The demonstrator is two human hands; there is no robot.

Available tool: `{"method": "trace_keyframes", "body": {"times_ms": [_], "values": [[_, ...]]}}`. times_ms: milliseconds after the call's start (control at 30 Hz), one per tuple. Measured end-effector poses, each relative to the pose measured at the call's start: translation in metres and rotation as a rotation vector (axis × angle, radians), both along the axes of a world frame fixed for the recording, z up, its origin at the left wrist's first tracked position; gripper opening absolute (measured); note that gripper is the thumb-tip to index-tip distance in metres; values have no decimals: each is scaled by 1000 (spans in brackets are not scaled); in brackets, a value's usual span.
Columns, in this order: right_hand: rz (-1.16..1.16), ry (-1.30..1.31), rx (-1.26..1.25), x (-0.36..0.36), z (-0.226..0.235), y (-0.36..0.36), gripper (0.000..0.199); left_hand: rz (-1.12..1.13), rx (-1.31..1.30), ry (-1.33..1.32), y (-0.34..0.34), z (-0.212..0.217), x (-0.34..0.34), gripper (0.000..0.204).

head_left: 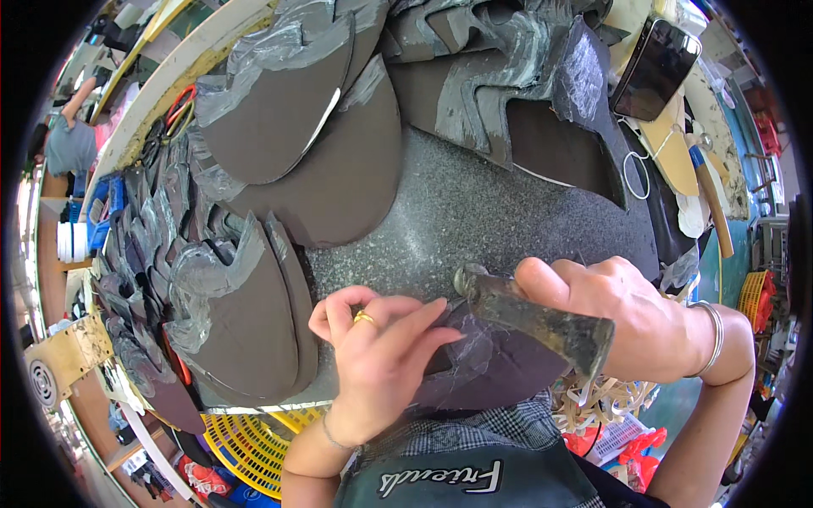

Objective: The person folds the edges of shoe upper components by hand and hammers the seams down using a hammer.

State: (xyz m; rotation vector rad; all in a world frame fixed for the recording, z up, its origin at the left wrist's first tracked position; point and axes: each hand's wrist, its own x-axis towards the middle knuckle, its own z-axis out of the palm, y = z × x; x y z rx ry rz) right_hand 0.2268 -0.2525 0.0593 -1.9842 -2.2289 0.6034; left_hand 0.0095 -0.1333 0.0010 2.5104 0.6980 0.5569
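Note:
My right hand (610,309) is closed round a hammer, whose worn metal head (542,320) shows in front of the fingers; its handle is hidden. The round face of the head hangs near the fingertips of my left hand (381,356), which wears a gold ring. Its thumb and forefinger pinch the edge of a dark brown cut piece (500,368) with a grey, shiny, wrinkled border. That piece lies at the near edge of the speckled dark work surface (457,203), against my apron. The hammer covers part of it.
Stacked dark cut pieces (254,317) lie left, with more (339,169) at the back. A phone (656,72) rests at the far right, near a white cord (637,173) and a wooden-handled tool (711,203). Below the left edge stands a yellow basket (246,449). Another person (72,144) is far left.

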Motion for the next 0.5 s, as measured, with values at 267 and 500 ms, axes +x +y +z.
{"method": "trace_keyframes", "body": {"times_ms": [267, 500], "values": [[-29, 181, -11, -2, 7, 10, 29, -21, 54, -22, -3, -1, -4, 21], [17, 200, -41, -5, 2, 11, 31, 3, 70, 3, -5, -2, -8, 29]]}}
